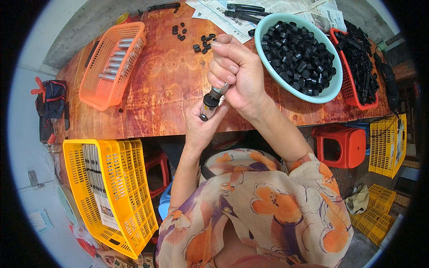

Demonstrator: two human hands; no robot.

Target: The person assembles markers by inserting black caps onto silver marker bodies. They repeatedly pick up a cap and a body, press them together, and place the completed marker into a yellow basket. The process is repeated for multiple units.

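At the table's front edge, my two hands are together on a silver metal tube (219,91) with a black collar. My right hand (241,73) is closed in a fist round its upper part, thumb on top. Below, my left hand (201,123) wraps the lower part, just under the black collar (210,100). A small black knob (203,117) shows by the left fingers. The tube tilts, and the palms hide much of it. Beyond the hands lie several loose small black caps (205,42).
On the wooden table (156,89) stand an orange basket (105,100) of silver tubes, a pale green basin (308,99) of black caps and a red basket (353,96) of black parts. Newspaper (214,15) lies behind. A yellow crate (129,178) holds tubes; a red stool (353,145) is at right.
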